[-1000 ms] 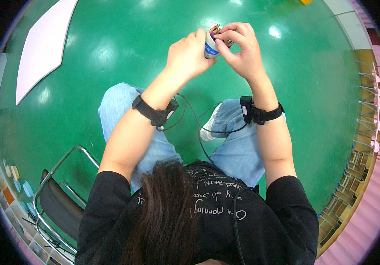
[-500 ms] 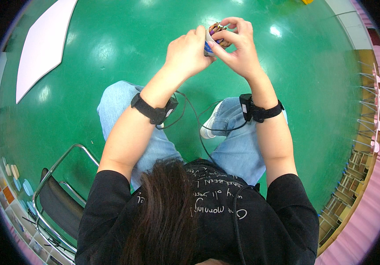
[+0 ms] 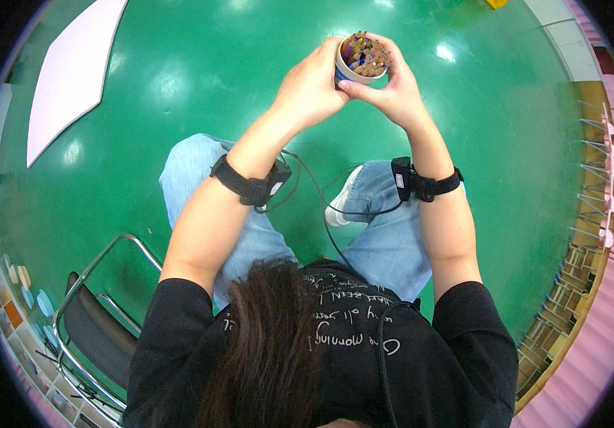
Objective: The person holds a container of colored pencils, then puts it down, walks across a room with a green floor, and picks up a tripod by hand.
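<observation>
I see cup gripped between left hand and right hand, neither nearer; mouth faces me, pencils lengthwise inside.

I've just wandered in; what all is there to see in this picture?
Cup: one, white and blue, between the hands
Pencils: many, too bunched to count, wood-toned with coloured bits, in the cup
Floor: one, green, all around
Panel: one, white, upper left
Chair: one, black and silver, lower left
Rounded pieces: several, pale blue and cream, lower left rim
Yellow object: one, top edge, kind unclear
Wooden furniture: several, tan, right rim
Fabric: pink, far right
Straps: two, black, on the forearms
Cables: black, over shirt and lap
Shirt: one, black, white lettering, bottom
Jeans: one pair, light blue, centre
Hair: dark brown, bottom
Left hand: one, bare, around the cup
Right hand: one, bare, around the cup
</observation>
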Available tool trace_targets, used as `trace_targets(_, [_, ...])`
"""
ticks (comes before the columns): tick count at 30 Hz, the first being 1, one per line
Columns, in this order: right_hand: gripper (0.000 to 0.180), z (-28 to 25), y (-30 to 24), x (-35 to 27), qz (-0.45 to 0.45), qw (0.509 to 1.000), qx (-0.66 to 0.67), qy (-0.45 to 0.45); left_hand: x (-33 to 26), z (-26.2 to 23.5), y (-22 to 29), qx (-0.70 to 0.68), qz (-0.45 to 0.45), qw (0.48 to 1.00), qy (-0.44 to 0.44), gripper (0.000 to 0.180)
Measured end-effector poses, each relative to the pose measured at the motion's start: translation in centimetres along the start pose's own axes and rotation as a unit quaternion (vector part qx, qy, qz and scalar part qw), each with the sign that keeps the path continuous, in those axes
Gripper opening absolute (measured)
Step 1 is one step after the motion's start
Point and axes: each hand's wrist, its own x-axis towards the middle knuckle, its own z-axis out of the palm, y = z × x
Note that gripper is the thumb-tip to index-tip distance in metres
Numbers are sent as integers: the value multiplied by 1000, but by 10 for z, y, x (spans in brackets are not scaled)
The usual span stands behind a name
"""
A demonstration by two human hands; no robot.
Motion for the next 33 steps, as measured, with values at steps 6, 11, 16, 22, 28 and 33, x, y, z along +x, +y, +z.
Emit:
trace_targets(6, [54,2,-13,-4,21,999,-18,28,-7,-7,7,-71,-26,996,-56,62])
trace_targets(11, [55,6,-16,1,89,996,-3,9,-19,-22,9,185,12,982,-43,65])
trace_targets(16, [57,6,-9,15,133,988,61,55,-11,-35,22,274,-25,960,-54,63])
trace_targets(22, [58,5,33,37,117,985,-18,122,5,-20,-13,308,-113,937,-121,64])
trace_targets(28, [61,4,41,47,154,970,-37,187,13,-7,-48,354,-202,878,-251,52])
trace_targets(33, [60,-6,5,74,165,970,-22,178,-17,8,-84,287,-318,872,-237,41])
